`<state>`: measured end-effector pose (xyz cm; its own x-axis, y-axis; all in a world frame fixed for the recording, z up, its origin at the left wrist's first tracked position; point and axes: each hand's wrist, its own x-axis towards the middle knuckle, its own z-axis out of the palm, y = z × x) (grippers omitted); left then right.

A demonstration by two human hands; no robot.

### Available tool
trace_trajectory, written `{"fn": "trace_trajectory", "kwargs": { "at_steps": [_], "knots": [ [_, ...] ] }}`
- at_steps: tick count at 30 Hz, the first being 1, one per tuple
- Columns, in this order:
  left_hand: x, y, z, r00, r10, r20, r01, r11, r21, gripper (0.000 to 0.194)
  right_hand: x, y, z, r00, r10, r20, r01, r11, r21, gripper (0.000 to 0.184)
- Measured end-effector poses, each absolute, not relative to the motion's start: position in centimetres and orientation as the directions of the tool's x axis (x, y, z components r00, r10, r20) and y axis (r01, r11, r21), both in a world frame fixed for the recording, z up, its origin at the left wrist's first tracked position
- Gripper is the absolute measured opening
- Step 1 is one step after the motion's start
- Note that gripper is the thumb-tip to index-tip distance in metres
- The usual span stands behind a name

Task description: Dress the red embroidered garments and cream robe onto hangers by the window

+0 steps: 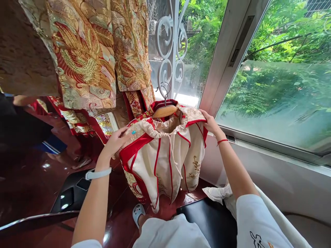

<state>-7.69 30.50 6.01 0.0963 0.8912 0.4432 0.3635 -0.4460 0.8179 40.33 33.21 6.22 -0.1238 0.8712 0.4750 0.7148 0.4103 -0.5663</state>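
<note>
The cream-and-red embroidered costume (164, 162) hangs on a wooden hanger (165, 111) by the window (274, 100). The left hand (117, 140) touches one shoulder edge, the right hand (210, 123) the other; I can't tell if they grip

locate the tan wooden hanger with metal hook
In the head view, the hanger is just above centre, at the gathered opening of the cream garment with red trim, between the left hand and right hand.
</note>
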Motion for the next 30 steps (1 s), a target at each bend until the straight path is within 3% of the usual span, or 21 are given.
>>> {"fn": "trace_trajectory", "kwargs": {
  "at_steps": [4, 6, 11, 14, 16, 19, 22, 24, 27, 30],
  "knots": [
    [-7.2, 29.7, 7.1, 0.211, 0.945, 0.249, 0.281, -0.302, 0.911, 0.060, 40.6, 33.4, 7.1, -0.137, 0.868, 0.477, 0.668, 0.436, -0.602, 0.059],
    [-7.0, 29.4, 7.8, 0.185, 0.951, 0.249, 0.334, -0.299, 0.894, 0.056, 40.9, 33.5, 7.4, -0.143, 0.875, 0.463, 0.660, 0.433, -0.614, 0.050],
    [-6.3, 29.1, 8.4, -0.040, 0.774, 0.632, 0.586, -0.494, 0.642, 0.040, 41.6, 33.9, 7.2, -0.136, 0.916, 0.377, 0.641, 0.372, -0.672, 0.030],
    [-6.4, 29.1, 8.0, -0.091, 0.729, 0.678, 0.648, -0.474, 0.597, 0.036, 42.2, 33.4, 7.1, -0.239, 0.936, 0.260, 0.605, 0.352, -0.714, 0.037],
    [-6.9, 29.4, 7.7, -0.079, 0.813, 0.577, 0.602, -0.422, 0.678, 0.039, 42.7, 32.8, 7.1, -0.306, 0.932, 0.195, 0.627, 0.351, -0.695, 0.055],
    [-8.5, 30.4, 7.7, -0.026, 0.975, 0.219, 0.368, -0.195, 0.909, 0.049, 42.5, 32.0, 7.4, -0.310, 0.933, 0.183, 0.620, 0.345, -0.705, 0.080],
    [-10.0, 31.6, 8.3, 0.039, 0.998, -0.052, 0.217, 0.042, 0.975, 0.058, 40.7, 32.4, 7.5, -0.216, 0.916, 0.339, 0.486, 0.402, -0.776, 0.075],
    [-10.5, 32.1, 8.9, 0.100, 0.990, -0.099, 0.221, 0.075, 0.972, 0.066, 39.0, 33.1, 7.3, -0.104, 0.889, 0.445, 0.443, 0.442, -0.780, 0.064],
    [-10.2, 32.0, 9.4, 0.158, 0.986, -0.059, 0.202, 0.026, 0.979, 0.072, 36.8, 34.1, 6.7, 0.052, 0.845, 0.532, 0.431, 0.462, -0.775, 0.046],
    [-9.3, 31.4, 9.3, 0.055, 0.998, 0.043, 0.206, -0.053, 0.977, 0.064, 35.8, 34.5, 5.9, 0.144, 0.797, 0.587, 0.360, 0.511, -0.781, 0.037]
  ]
}}
